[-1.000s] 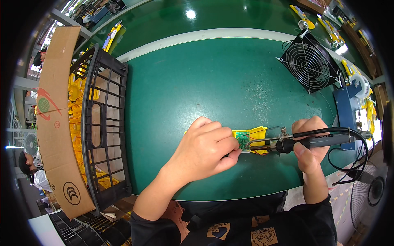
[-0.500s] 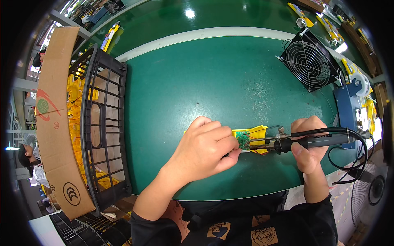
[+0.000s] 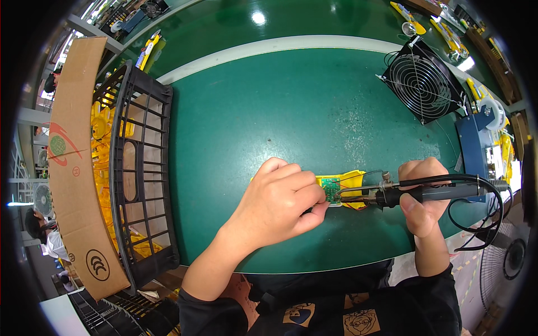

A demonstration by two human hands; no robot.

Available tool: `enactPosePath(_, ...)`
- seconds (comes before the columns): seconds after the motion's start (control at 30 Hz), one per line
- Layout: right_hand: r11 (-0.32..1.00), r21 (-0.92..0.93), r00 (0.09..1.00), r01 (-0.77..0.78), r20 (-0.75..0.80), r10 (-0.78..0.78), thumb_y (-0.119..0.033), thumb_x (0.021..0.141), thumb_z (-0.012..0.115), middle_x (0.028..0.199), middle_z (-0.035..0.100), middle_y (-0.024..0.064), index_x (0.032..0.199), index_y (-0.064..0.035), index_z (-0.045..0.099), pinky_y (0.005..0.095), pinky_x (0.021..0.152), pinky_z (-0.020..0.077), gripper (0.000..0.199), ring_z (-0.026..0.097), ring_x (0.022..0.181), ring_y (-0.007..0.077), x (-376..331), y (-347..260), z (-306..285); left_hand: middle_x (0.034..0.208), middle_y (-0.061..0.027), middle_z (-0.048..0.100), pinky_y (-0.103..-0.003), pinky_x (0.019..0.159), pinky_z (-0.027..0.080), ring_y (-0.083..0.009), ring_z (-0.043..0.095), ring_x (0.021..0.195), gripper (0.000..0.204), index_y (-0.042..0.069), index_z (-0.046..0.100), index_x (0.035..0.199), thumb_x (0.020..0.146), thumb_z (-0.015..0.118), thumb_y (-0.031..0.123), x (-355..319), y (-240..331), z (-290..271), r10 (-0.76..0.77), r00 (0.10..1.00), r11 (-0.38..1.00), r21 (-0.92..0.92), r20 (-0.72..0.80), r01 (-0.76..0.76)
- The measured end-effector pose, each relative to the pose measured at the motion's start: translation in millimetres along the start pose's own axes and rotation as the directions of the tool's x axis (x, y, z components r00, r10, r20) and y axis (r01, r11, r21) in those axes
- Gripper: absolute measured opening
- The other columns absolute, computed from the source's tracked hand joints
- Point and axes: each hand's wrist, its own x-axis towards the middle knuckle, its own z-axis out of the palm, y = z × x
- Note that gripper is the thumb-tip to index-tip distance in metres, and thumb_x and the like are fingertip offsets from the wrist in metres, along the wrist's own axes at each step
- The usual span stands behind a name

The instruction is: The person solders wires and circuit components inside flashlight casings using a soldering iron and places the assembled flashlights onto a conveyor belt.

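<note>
A yellow plastic housing lies on the green bench, with a green circuit board and thin wires inside it. My left hand is closed over the housing's left part, thumb and forefinger pressed together at the board's edge; whatever is between those fingertips is hidden. In my right hand I grip a soldering iron with a dark handle and a thin metal feed tube alongside. Its tip points left and reaches the circuit board. A black cable loops back from the handle.
A black crate holding yellow plastic parts stands at the left, beside a cardboard flap. At the far right sit a black square fan and a blue stand carrying a white reel. A floor fan stands beyond the bench's right edge.
The soldering iron and right hand have shifted very slightly to the right, the tip staying at the board. My left hand holds its place.
</note>
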Motion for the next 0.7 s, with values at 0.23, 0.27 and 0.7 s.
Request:
enactPosePath(0.23, 0.999, 0.032, 1.0, 0.008, -0.025, -0.007, -0.002, 0.052, 0.054, 0.057, 0.043, 0.0046, 0.064, -0.0004, 0.043, 0.0218, 0.04, 0.0288, 0.017, 0.035, 0.043, 0.0096, -1.5, 0.5, 0.3, 0.055, 0.0017, 0.046, -0.027, 0.055, 0.035, -0.0145, 0.045, 0.052, 0.015, 0.01, 0.052, 0.059, 0.056, 0.066, 0.009, -0.5, -1.3, 1.1, 0.002, 1.0, 1.0, -0.001, -0.003, -0.002)
enactPosePath(0.27, 0.998, 0.046, 0.998, 0.03, -0.064, -0.027, -0.003, 0.054, 0.055, 0.059, 0.042, 0.0046, 0.065, 0.0, 0.043, 0.0218, 0.041, 0.0287, 0.017, 0.035, 0.044, 0.0098, -1.8, 0.4, 0.2, 0.055, 0.0017, 0.046, -0.027, 0.055, 0.035, -0.0145, 0.045, 0.052, 0.015, 0.01, 0.052, 0.059, 0.056, 0.066, 0.009, -0.6, -1.2, 1.0, 0.003, 1.0, 1.0, -0.002, -0.003, -0.003)
enactPosePath(0.7, 0.988, 0.112, 0.956, 0.103, -0.286, -0.068, -0.01, 0.065, 0.057, 0.067, 0.042, 0.0036, 0.072, 0.0, 0.045, 0.0215, 0.049, 0.0289, 0.017, 0.036, 0.054, 0.0081, 8.7, 9.4, -12.9, 0.059, 0.0002, 0.052, -0.027, 0.055, 0.035, -0.0144, 0.047, 0.055, 0.014, 0.009, 0.058, 0.07, 0.06, 0.067, 0.012, -1.7, -3.6, -12.1, -0.006, 0.997, 0.997, -0.073, 0.073, 0.011)
